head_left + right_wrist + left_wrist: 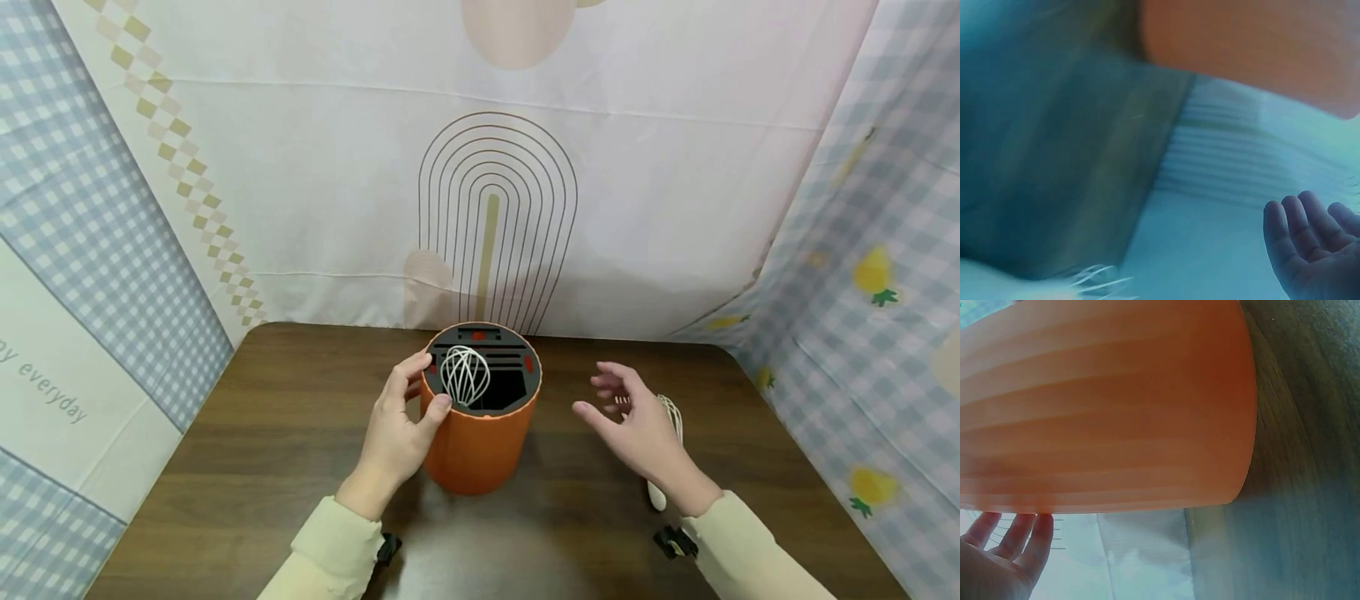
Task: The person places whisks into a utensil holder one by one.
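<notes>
An orange round utensil holder (480, 454) with a dark slotted top stands upright on the table. A whisk (466, 375) is in its large opening, white wire loops upward. My left hand (401, 425) grips the holder's upper left side, thumb at the front rim and fingers farther back; in the left wrist view its fingertips (1041, 528) touch the ribbed wall (1110, 412). To the right, apart from the holder, my right hand (637, 425) hovers with relaxed, slightly bent fingers and nothing in them. Partly hidden beneath it lies a second whisk (672, 417).
A white handle end (656, 497) shows under my right wrist, and small white tines (622, 402) peek out by the right fingers. The brown wooden table (300, 467) ends at a hanging patterned cloth (337, 208), with checked cloth on both sides.
</notes>
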Demonstrator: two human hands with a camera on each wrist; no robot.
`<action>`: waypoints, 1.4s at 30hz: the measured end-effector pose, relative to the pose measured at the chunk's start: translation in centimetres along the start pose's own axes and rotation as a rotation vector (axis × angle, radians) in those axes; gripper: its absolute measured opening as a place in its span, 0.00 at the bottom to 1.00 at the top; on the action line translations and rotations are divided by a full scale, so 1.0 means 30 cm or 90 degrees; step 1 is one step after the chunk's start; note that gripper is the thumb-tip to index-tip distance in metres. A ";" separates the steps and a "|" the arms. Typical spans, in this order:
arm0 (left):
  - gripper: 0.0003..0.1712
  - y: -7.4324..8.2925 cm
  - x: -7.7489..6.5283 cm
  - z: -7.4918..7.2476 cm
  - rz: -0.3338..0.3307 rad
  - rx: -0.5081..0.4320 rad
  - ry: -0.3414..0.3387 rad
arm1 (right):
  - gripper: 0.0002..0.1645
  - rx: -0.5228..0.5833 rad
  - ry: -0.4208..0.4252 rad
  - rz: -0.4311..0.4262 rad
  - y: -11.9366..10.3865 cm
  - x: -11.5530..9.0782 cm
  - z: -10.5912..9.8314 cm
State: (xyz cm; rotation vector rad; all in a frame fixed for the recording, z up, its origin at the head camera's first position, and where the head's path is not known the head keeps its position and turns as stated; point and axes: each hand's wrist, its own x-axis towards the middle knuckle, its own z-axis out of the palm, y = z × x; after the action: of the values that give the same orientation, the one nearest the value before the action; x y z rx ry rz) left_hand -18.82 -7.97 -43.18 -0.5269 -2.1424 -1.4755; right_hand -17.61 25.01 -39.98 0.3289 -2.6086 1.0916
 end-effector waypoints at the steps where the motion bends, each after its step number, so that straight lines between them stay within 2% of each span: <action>1: 0.31 -0.001 -0.001 0.001 0.000 0.000 0.001 | 0.40 -0.008 -0.004 0.013 0.022 -0.011 -0.002; 9: 0.31 -0.005 -0.001 0.002 0.005 -0.003 0.004 | 0.48 -0.059 -0.013 0.127 0.172 -0.081 -0.017; 17: 0.31 -0.005 -0.002 0.000 0.012 -0.004 0.006 | 0.53 -0.103 -0.016 0.195 0.243 -0.116 -0.046; 33: 0.31 0.005 -0.002 -0.003 -0.007 0.000 -0.009 | 0.58 -0.119 -0.046 0.249 0.283 -0.127 -0.048; 42: 0.31 0.002 0.000 -0.002 0.000 -0.001 -0.006 | 0.60 -0.122 -0.049 0.262 0.296 -0.128 -0.038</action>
State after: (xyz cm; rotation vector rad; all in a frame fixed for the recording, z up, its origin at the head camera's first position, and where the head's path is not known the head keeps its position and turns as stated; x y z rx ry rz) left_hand -18.77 -8.02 -43.13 -0.5344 -2.1486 -1.4775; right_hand -16.66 32.31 -46.39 -0.2236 -2.8994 0.9452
